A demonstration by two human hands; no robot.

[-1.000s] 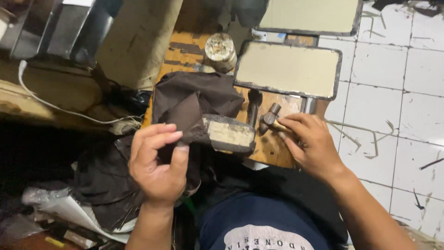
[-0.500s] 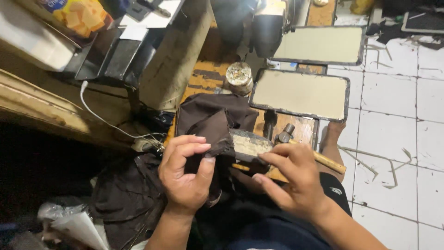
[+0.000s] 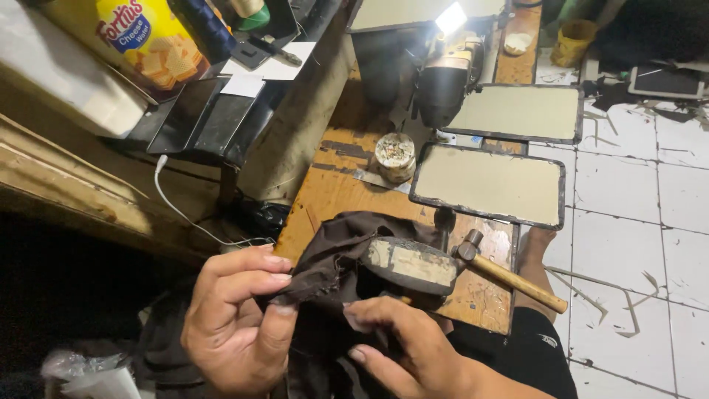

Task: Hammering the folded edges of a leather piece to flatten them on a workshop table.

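My left hand [image 3: 236, 318] pinches the edge of a dark brown cloth [image 3: 336, 258] between thumb and fingers. My right hand [image 3: 402, 347] grips the same cloth from below, a little to the right. The cloth is draped over a dark shoe-shaped block with a pale worn sole [image 3: 413, 264], which rests on a wooden work board [image 3: 325, 185]. A hammer with a wooden handle [image 3: 509, 277] lies on the board just right of the block, untouched.
Two flat framed pads [image 3: 491, 185] lie on the board and white tiled floor [image 3: 635, 222]. A small round tin [image 3: 395, 155] stands behind the cloth. A sewing machine [image 3: 443, 81], a yellow snack packet [image 3: 151, 41] and a white cable [image 3: 185, 214] are at the back and left.
My right hand has left the hammer and moved onto the cloth. The camera view has tilted up and leftward, showing more of the bench.
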